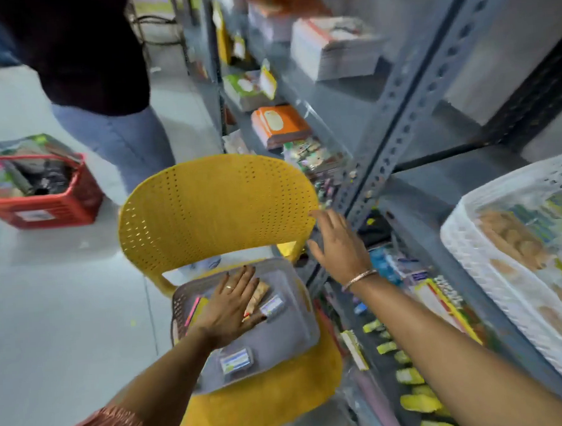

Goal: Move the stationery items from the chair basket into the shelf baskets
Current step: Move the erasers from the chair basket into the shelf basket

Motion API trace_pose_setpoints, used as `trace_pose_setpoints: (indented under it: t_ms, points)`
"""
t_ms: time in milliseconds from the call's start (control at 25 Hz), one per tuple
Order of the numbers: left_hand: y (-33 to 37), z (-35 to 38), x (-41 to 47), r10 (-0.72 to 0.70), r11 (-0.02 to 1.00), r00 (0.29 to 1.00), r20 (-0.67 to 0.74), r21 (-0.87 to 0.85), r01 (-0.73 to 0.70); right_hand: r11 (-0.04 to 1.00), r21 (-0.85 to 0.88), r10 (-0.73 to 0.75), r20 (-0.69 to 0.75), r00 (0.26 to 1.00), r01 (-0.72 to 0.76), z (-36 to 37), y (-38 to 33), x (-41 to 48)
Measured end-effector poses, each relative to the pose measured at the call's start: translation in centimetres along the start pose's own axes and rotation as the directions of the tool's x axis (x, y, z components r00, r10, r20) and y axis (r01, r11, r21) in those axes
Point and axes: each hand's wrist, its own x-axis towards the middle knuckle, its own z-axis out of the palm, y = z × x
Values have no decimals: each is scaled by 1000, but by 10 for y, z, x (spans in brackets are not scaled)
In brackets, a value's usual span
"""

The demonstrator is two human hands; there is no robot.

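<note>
A grey plastic basket (290, 330) rests on the seat of a yellow chair (213, 203). Inside lie a few small packets: a pink and yellow one (193, 312) at the left, a tan one (257, 300), a small labelled box (272, 307) and another box (236, 362) near the front. My left hand (231, 306) lies flat, fingers spread, over the packets in the basket. My right hand (337, 245), with a bracelet on the wrist, hovers open beside the chair back, near the shelf upright, holding nothing. A white shelf basket (466, 251) with stationery sits at the right.
A grey metal shelf unit (408, 106) runs along the right, stacked with notebooks, paper reams and small items. A red basket (48, 200) full of goods stands on the floor at the left. Another person (101, 92) stands behind the chair.
</note>
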Motion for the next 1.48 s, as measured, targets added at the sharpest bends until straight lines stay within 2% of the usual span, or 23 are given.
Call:
trace_pose_setpoints:
  t_ms: [160,320,400,640,800,1040,1280,1480]
  points:
    - [-17,70,-62,-82,994,989,119,-67,90,999,28,-43,221,974,37,97,-9,-20]
    - [-15,135,-94,-132,982,963,234,-105,160,997,67,-57,446,893,30,183,-8,-35]
    - [-12,157,-101,-151,978,955,257,-99,182,998,50,-53,494,868,32,215,-3,-37]
    - [-12,185,-107,-192,971,957,219,-97,218,995,32,-97,568,817,96,278,13,-25]
    - [-13,187,-107,-180,974,969,169,-108,200,979,-32,-144,586,797,200,297,23,-12]
    - [-13,189,-105,-171,975,978,123,-124,186,939,-90,-182,686,704,331,312,18,1]
    - [-13,191,-106,-177,976,980,90,-113,186,896,-156,-208,680,703,416,312,22,13]
    - [-13,195,-106,-173,979,982,69,-94,179,924,-53,-248,668,702,378,307,26,13]
